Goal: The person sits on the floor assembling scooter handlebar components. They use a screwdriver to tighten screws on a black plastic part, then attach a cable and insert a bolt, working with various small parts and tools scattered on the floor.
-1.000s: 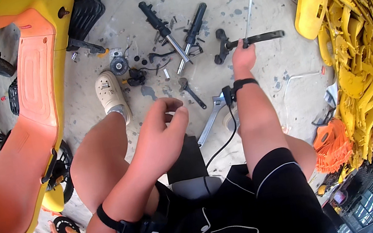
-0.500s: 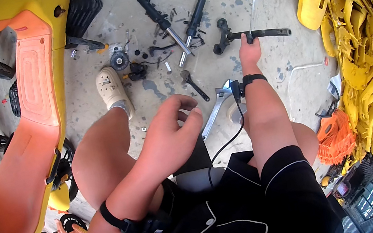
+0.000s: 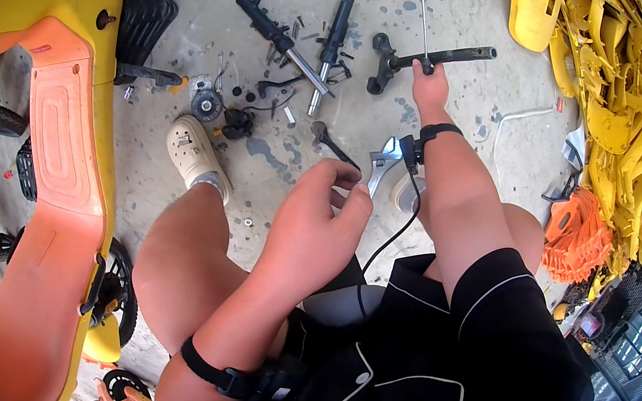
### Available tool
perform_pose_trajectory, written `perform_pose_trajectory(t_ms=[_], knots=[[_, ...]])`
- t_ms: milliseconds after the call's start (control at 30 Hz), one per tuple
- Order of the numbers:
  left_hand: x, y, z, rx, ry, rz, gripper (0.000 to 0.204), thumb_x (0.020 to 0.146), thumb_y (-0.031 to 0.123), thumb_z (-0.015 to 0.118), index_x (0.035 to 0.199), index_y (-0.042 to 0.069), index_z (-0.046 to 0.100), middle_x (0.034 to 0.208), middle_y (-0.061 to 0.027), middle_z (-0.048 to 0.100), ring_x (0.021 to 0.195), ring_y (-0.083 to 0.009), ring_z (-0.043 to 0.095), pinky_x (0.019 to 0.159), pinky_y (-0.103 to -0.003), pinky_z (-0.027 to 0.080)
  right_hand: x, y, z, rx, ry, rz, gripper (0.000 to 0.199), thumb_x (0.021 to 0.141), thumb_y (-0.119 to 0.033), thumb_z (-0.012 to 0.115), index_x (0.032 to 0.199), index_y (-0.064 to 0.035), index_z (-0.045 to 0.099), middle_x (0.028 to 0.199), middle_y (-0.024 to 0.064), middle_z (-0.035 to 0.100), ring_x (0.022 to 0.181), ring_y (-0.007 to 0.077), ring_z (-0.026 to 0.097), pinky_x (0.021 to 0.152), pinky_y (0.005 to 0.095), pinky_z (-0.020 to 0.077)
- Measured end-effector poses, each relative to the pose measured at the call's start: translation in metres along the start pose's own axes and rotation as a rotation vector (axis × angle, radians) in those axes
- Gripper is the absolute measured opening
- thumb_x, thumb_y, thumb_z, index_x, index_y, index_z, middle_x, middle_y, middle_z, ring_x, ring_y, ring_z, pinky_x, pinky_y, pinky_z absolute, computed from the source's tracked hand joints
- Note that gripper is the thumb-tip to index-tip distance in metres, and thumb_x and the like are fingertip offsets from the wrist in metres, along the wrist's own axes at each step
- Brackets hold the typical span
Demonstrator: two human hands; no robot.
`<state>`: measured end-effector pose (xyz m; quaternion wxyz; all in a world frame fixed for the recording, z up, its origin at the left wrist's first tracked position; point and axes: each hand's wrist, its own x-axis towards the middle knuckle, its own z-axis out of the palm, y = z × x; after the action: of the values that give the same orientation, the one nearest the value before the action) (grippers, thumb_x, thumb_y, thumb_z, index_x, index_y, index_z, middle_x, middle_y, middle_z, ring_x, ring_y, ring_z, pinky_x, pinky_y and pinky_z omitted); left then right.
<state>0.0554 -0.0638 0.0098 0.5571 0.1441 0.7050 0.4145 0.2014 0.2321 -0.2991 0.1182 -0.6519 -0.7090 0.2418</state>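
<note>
My right hand (image 3: 431,91) is closed round the base of a long thin metal shaft (image 3: 423,15), which looks like a screwdriver's; the handle is hidden in my grip. Right by my thumb, a black steering stem (image 3: 463,55) with a clamp at its left end lies on the floor; whether I touch it cannot be told. My left hand (image 3: 324,217) hovers with fingers loosely curled and the thumb apart, nothing visible between them. Beyond its fingertips is a silver adjustable wrench (image 3: 384,157), its handle hidden behind my hand. A smaller dark wrench (image 3: 335,145) lies just farther off.
Two fork tubes (image 3: 279,36) lie ahead with bolts scattered round them. A round hub-like part (image 3: 207,104) sits near my left shoe (image 3: 192,150). An orange and yellow scooter body (image 3: 62,143) stands at left. Yellow plastic panels (image 3: 622,104) are piled at right, beside stacked orange pieces (image 3: 575,237).
My left hand has moved right and slightly forward, now covering the adjustable wrench's handle. In my right hand the shaft has swung left, closer to upright. The stem has shifted slightly left.
</note>
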Motion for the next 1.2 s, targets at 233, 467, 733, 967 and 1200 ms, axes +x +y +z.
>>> perform_pose_trajectory(t_ms=[233,467,733,967,1200], knots=[[0.002,-0.002,0.003,0.016,-0.025,0.023,0.024,0.097,0.019,0.059,0.114,0.001,0.059,0.095,-0.0077,0.064,0.083,-0.0112,0.059,0.069,-0.026,0.049,0.000,0.006,0.001,-0.004,-0.044,-0.021,0.050,0.085,-0.037,0.071,0.124,-0.0082,0.059,0.101,0.0160,0.072,0.096,0.0369,0.068,0.083,0.0459,0.0521],[0.000,-0.004,0.007,0.032,-0.027,0.055,0.023,0.097,0.018,0.059,0.113,0.001,0.059,0.095,-0.0071,0.063,0.083,-0.0111,0.059,0.070,-0.026,0.049,0.002,0.006,0.005,0.071,-0.042,0.026,0.049,0.082,-0.028,0.072,0.123,-0.0049,0.059,0.102,0.0167,0.072,0.096,0.0367,0.068,0.084,0.0446,0.0520],[-0.001,-0.001,0.008,0.025,-0.050,0.033,0.023,0.097,0.017,0.059,0.113,0.002,0.059,0.094,-0.0058,0.062,0.081,-0.0097,0.057,0.069,-0.025,0.048,0.005,0.004,0.003,0.002,-0.065,0.011,0.054,0.078,-0.029,0.072,0.123,-0.0018,0.057,0.101,0.0148,0.072,0.098,0.0353,0.069,0.087,0.0441,0.0526],[-0.003,-0.001,0.009,0.019,-0.069,0.041,0.022,0.097,0.017,0.059,0.112,0.001,0.059,0.092,-0.0049,0.061,0.080,-0.0088,0.056,0.067,-0.024,0.047,-0.002,0.000,0.001,0.033,-0.075,0.005,0.051,0.078,-0.029,0.072,0.118,-0.0013,0.056,0.101,0.0137,0.072,0.096,0.0349,0.069,0.086,0.0447,0.0531],[-0.005,-0.001,0.008,0.034,-0.064,0.054,0.021,0.097,0.017,0.059,0.112,0.001,0.059,0.092,-0.0049,0.061,0.079,-0.0085,0.056,0.066,-0.024,0.047,-0.002,-0.001,-0.003,0.015,-0.055,0.000,0.050,0.076,-0.029,0.073,0.114,-0.0007,0.057,0.100,0.0150,0.072,0.095,0.0363,0.069,0.086,0.0447,0.0530]])
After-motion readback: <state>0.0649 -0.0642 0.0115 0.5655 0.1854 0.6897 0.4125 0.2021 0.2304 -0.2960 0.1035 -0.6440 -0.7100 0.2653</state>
